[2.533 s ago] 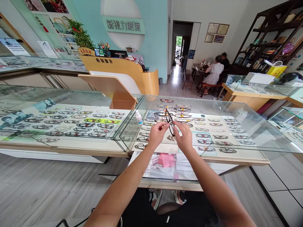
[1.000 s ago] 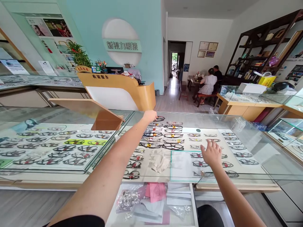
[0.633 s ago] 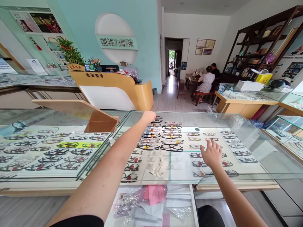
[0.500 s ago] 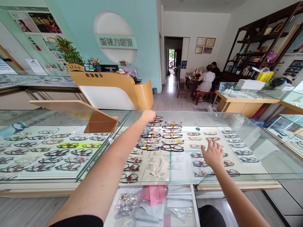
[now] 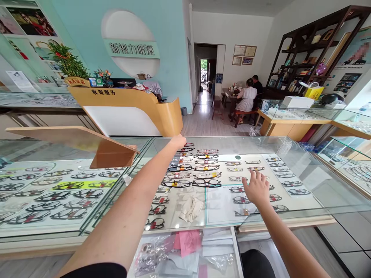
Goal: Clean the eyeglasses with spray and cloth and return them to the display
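Observation:
My left arm stretches far across the glass display counter [image 5: 220, 208]. At its end my left hand [image 5: 177, 142] is closed at the side of a pair of eyeglasses [image 5: 189, 144], the farthest in its column; the fingertips are mostly hidden. Nearer me, two columns of eyeglasses continue, ending with a dark-framed pair [image 5: 206, 182]. My right hand [image 5: 257, 188] lies open, fingers spread, over the glass at the right, with eyeglasses showing around and below it. A crumpled beige cloth [image 5: 191, 209] is in front of the columns.
An open drawer [image 5: 236, 251] below the counter holds plastic bags and pink and white papers. A wooden-framed mirror or board [image 5: 111, 154] leans on the left counter. Beyond are a cashier desk [image 5: 171, 116] and two seated people [image 5: 247, 96].
The whole view has shifted slightly, so the room appears farther left. My left hand stays by the far eyeglasses, and my right hand keeps its place over the glass.

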Motion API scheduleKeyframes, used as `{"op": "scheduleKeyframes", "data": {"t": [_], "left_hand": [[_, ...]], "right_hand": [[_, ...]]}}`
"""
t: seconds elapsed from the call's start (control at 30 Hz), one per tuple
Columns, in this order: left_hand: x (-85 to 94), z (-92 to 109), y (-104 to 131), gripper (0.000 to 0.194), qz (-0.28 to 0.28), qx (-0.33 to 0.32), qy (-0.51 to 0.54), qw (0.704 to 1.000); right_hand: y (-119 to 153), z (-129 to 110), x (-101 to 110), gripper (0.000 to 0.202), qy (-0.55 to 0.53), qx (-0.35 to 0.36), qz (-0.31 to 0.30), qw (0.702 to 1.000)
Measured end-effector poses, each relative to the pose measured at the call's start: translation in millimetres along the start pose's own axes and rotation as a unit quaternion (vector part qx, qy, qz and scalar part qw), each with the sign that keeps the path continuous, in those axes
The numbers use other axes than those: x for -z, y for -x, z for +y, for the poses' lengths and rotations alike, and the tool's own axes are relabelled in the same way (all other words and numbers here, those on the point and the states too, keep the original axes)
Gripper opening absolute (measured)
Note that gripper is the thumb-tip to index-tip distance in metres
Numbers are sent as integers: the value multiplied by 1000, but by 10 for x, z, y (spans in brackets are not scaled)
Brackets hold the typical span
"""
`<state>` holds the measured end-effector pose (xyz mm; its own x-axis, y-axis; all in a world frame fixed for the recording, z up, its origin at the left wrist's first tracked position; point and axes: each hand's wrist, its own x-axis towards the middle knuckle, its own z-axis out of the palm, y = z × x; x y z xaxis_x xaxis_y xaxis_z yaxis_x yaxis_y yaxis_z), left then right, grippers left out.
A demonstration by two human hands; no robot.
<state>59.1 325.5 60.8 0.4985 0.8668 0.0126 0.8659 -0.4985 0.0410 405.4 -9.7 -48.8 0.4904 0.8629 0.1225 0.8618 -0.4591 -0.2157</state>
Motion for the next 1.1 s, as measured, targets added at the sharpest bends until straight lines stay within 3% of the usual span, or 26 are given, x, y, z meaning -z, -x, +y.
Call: {"op": "scheduleKeyframes", "data": {"t": [0.1, 0.27, 0.47, 0.6, 0.73, 0.83, 0.9, 1.0, 1.1], "left_hand": [[-18, 35, 16, 42, -23, 26, -36, 999], [69, 96, 110, 46, 13, 34, -59, 998], [339, 144, 308, 26, 84, 18, -28, 996], [535, 240, 586, 33, 131, -7, 20, 991], [639, 430, 1018, 40, 182, -26, 75, 980], [596, 644, 1452, 40, 209, -18, 118, 971], [502, 824, 1787, 40, 224, -7, 163, 961], [285, 1134, 2307, 33, 257, 11, 323, 911], [29, 1452, 2778, 26, 266, 21, 393, 880]], "right_hand": [[-6, -6, -3, 72, 0, -1, 0, 1000], [-16, -31, -6, 71, -5, 1, 3, 1000], [-22, -36, 15, 72, -1, 2, 5, 1000], [-43, -17, 13, 73, -2, 8, -2, 1000], [-78, 6, 10, 74, -1, 2, 1, 1000], [-96, 21, 23, 74, -8, 5, 10, 1000], [-100, 30, 37, 74, -18, 9, 14, 1000], [-96, 48, 57, 74, -29, 11, 15, 999], [-88, 75, 72, 73, -32, 13, 14, 999]]}}
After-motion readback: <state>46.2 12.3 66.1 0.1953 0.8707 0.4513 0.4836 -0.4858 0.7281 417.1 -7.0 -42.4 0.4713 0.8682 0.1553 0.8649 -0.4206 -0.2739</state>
